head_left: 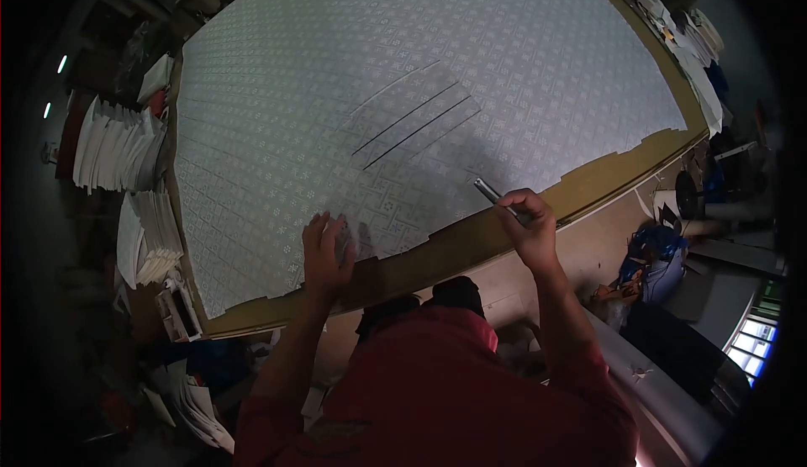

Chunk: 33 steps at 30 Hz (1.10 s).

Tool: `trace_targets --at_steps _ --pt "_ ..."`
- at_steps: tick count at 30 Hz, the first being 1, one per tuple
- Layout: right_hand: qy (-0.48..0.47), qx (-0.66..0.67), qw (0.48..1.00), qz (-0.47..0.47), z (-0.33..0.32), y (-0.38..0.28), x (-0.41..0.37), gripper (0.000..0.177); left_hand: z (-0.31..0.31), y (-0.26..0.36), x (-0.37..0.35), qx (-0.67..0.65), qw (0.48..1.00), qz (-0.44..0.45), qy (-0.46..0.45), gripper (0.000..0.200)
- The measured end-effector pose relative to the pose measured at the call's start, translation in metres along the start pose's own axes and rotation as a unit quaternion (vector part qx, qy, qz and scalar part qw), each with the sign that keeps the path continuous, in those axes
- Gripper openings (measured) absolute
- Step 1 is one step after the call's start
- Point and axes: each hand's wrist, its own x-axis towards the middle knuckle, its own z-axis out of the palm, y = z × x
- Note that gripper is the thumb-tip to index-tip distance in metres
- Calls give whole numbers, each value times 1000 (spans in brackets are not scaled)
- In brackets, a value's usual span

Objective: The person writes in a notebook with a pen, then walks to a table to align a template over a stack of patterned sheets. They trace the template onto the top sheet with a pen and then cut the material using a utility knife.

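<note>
A large pale sheet (277, 131) with a repeating floral and geometric pattern covers the table. Across its middle run several slanting parallel lines (409, 126), two dark and the others fainter. My right hand (530, 225) is closed around a slim silver, pen-like metal tool (483, 188), whose far end points up and left over the sheet, close to its near edge. My left hand (326, 253) is open near the sheet's front edge, fingers stretched forward over the pattern. The shadow of my right arm falls on the sheet.
Brown table board (614, 177) shows along the sheet's uneven front edge. Stacks of paper or folded sheets (118, 147) stand at the left. More papers (685, 47) lie along the right side. Blue plastic bundles (651, 253) and a long pale roll (651, 383) are at the lower right.
</note>
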Motion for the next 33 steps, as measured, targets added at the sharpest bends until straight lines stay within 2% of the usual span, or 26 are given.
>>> trace_targets --at_steps 1,4,7,14,16,17,19,20,23,25,27,29,30,31,32,33 --pt "7 -5 1000 -30 -6 -1 1 15 2 -2 1 11 1000 -8 -3 53" --pt "16 -32 999 -10 -19 -5 2 11 17 -15 -8 69 997 -11 -18 55" --pt "21 -55 998 -35 -23 -5 10 10 21 -16 -12 112 993 -5 -21 55" --pt "77 -10 996 -47 -20 -12 45 7 19 -21 -15 67 998 -4 2 51" --pt "-64 87 992 72 -23 -13 53 13 12 -32 -21 38 999 11 -17 51" --pt "-67 85 992 72 -17 -17 55 13 5 -34 -25 37 999 9 -15 51" --pt "-173 153 967 105 5 -24 59 20 -13 -37 -39 57 997 -47 -14 50" --pt "-184 153 965 106 9 -23 64 20 -19 -44 -50 60 997 -56 -10 50" --pt "-229 101 965 80 29 -7 95 22 -45 -60 -91 82 987 -138 31 49" --pt "-124 69 988 61 32 17 129 18 -58 -59 -114 90 973 -213 24 45" --pt "-56 -35 992 -107 43 40 162 14 -64 -40 -126 65 967 -246 32 42" --pt "-4 -265 940 -216 55 37 183 25 -68 -17 -143 29 960 -275 40 39" --pt "3 -280 923 -265 62 48 199 33 -70 -6 -146 22 958 -282 41 38" --pt "-24 -297 933 -201 67 56 209 39 -73 8 -147 -22 951 -304 48 37" --pt "-31 -358 908 -214 75 70 220 42 -76 17 -147 -70 943 -320 57 36" --pt "-31 -422 877 -230 88 80 223 46 -76 20 -150 -47 955 -288 63 36"
